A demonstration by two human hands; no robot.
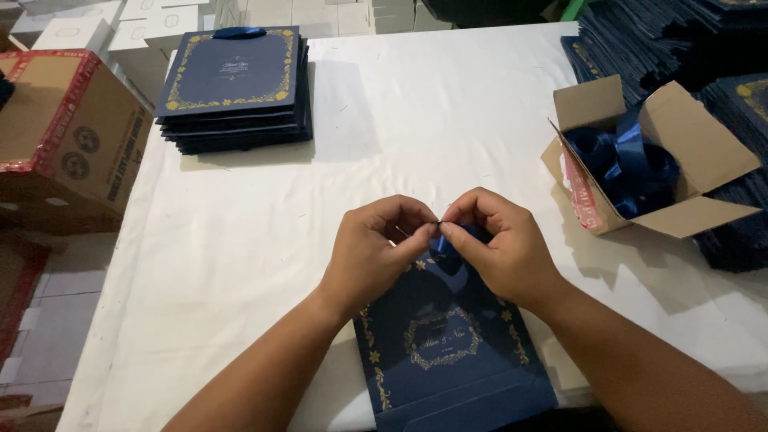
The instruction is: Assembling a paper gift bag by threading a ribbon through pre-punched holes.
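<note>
While both hands (438,240) pinch ribbon (448,254), the bag (448,352) (long axis) seemingly points away.

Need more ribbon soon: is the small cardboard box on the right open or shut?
Open: the cardboard box has its flaps spread, with blue ribbon showing inside.

A flat paper bag (452,352) lies on the bench (416,120) at its near edge, directly before the person, and the left hand (372,252) and right hand (500,244) meet fingertip to fingertip over the bag's far end, pinching a ribbon (448,258) there. A stack of bags (234,88) sits at the far left of the bench, well apart from the hands, with a large carton (68,132) off the bench's left edge beside it. An open box (648,160) with ribbon coils (628,164) in it stands at the right, in front of further bag piles (680,32) at the far right.
</note>
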